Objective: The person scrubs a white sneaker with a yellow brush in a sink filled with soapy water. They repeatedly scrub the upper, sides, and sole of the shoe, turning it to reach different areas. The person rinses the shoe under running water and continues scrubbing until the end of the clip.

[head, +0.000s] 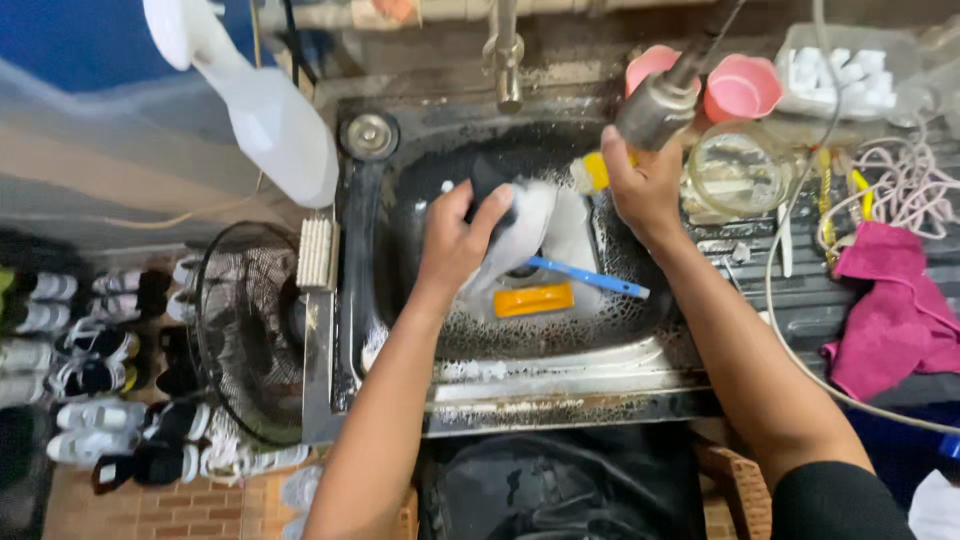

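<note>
Looking straight down into a grimy steel sink (560, 365) with dark stains all over the basin. Left hand (455, 240) is closed around a white shoe (520, 240), fingers hooked into the dark opening, so the shoe sits tilted over the middle of the basin, right above the drain area. Makes sense to hold it there, since any drips land in the sink.

Right hand (640, 185) is wrapped around a metal sprayer head (655, 105) on a hose, held up near the back right corner of the basin and angled down toward the shoe. There's something yellow (592, 172) just by that hand, can't tell what it is or whether the hand is touching it.

Lying in the bottom of the sink under the shoe: a blue toothbrush (590, 277) and an orange block (533, 299), maybe soap or a brush back, both within easy reach of either hand.

Around it: a fixed tap (507, 60) at the back, two pink cups (742, 87) and a glass jar (738, 168) on the right, a pink cloth (895, 315) on the drainboard, a scrub brush (317, 253) on the left rim. On the floor to the left there's a fan (250, 330) and rows of shoes (90, 370).
</note>
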